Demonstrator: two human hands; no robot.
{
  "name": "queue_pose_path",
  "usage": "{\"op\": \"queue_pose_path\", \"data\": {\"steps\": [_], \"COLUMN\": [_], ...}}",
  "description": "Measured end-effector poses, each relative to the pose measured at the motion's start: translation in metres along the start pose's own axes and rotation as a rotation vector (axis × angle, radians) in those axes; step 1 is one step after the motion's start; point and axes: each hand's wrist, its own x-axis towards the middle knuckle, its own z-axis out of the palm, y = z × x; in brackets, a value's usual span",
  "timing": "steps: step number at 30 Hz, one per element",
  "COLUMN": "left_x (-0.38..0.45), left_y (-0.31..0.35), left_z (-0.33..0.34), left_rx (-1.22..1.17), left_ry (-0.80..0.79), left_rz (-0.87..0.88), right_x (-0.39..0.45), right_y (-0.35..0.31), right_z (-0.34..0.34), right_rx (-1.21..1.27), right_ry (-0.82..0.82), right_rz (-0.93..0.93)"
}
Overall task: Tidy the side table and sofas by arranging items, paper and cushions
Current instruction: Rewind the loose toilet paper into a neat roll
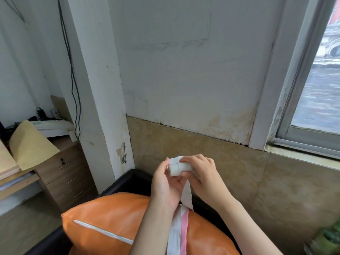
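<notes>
- Sofa (132, 176) black, directly below the hands; its seat and far end are cut off, so whether it is tidy I cannot tell
- Table (60, 159) of wood with drawers, well to the left of the hands, carries a brown envelope (31, 144) and stacked papers; it looks not yet sorted, and its top is mostly out of frame
- Orange cushion (110, 223) under the forearms lies on the sofa, seemingly placed; its lower edge is cut off
- Paper roll (177, 168) sits between both hands, a loose strip (186, 196) trailing down; rewinding appears midway
- Left hand (165, 183) grasps the roll's end; right hand (200, 172) curls over its top, hiding the far end; the pink band beside the strip is unclear
</notes>
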Motion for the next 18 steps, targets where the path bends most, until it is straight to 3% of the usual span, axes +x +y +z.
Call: {"op": "queue_pose_path", "data": {"steps": [5,10,14,18], "left_x": [-0.003,-0.008,-0.01,-0.011], "left_y": [-0.001,-0.009,-0.013,-0.012], "left_z": [0.002,0.004,0.008,0.01], "left_rx": [0.116,0.259,0.294,0.196], "left_ry": [-0.029,-0.091,0.01,0.071], "left_rz": [0.001,0.123,0.182,0.094], "right_x": [-0.001,-0.001,-0.009,-0.018], "right_y": [-0.006,-0.011,-0.004,0.0], "right_z": [-0.008,-0.011,-0.012,-0.012], "right_rx": [0.018,-0.053,-0.186,-0.22], "right_ry": [-0.091,0.089,0.204,-0.041], "right_rz": [0.077,0.232,0.04,-0.097]}}
